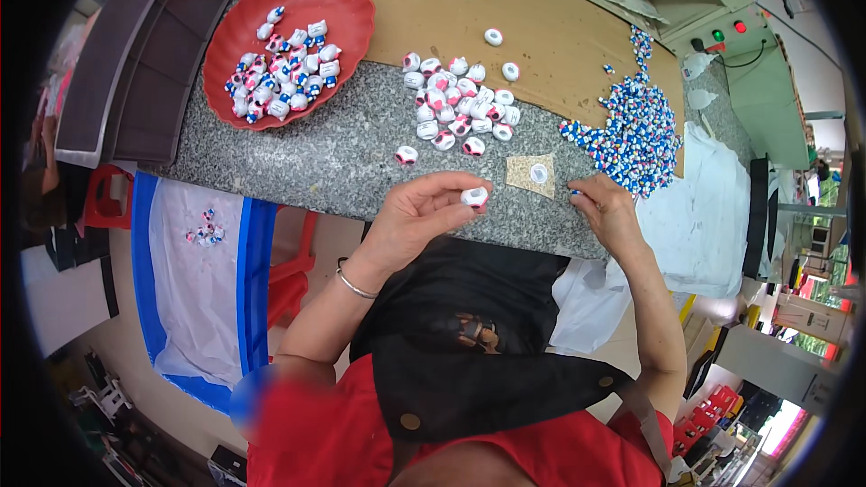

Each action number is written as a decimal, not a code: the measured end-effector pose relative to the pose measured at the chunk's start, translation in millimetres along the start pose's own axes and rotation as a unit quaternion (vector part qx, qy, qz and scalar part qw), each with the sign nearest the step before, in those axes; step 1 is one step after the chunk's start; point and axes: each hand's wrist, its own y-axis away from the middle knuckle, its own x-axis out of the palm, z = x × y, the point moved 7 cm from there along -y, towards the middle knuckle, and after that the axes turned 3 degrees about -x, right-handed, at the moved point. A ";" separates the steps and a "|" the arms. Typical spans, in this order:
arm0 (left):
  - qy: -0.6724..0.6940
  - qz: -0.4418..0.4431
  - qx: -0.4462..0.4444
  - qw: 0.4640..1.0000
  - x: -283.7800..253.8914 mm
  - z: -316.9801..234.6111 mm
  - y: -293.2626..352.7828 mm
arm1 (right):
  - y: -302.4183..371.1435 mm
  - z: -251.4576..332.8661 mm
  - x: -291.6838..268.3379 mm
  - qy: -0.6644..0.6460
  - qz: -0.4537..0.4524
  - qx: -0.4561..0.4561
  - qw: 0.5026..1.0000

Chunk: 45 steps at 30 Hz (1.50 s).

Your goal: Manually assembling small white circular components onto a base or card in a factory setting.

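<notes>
My left hand (417, 218) pinches a small white, rounded toy head (474, 197) with pink on its edge, between thumb and fingertips above the near part of the counter. To the right, my right hand (610, 213) has its thumb and forefinger closed on a tiny blue-and-white piece (575, 191), mostly hidden by the fingertips. Between the hands lies a tan, rough-textured patch (519, 175) with a round white piece (538, 173) on it. Several more white-and-pink toy heads (460, 101) are heaped just beyond. A spread pile of tiny blue-and-white pieces (639, 131) lies beyond my right hand.
A red scalloped bowl (350, 13) with assembled small figures stands on the grey speckled counter (361, 149). Brown cardboard (433, 0) covers the counter's far side. At left are a grey bin (135, 63) and a blue-edged, lined tub (194, 307). A green machine housing (758, 81) stands at right.
</notes>
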 end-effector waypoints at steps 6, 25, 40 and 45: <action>-0.007 -0.007 -0.047 0.999 3.6 2.4 -1.7 | -18.3 33.5 -1.1 -0.014 -0.018 -0.011 1.000; -0.281 -0.052 0.109 0.952 21.7 6.8 -25.6 | -36.1 43.2 9.6 0.015 -0.030 -0.117 0.993; -0.336 0.028 0.126 0.933 48.2 19.3 -35.0 | 5.7 37.9 17.5 -0.495 -0.024 0.158 0.854; -0.161 0.084 -0.081 0.980 48.4 34.0 -31.2 | 1.2 60.2 1.5 -0.296 0.003 -0.045 0.954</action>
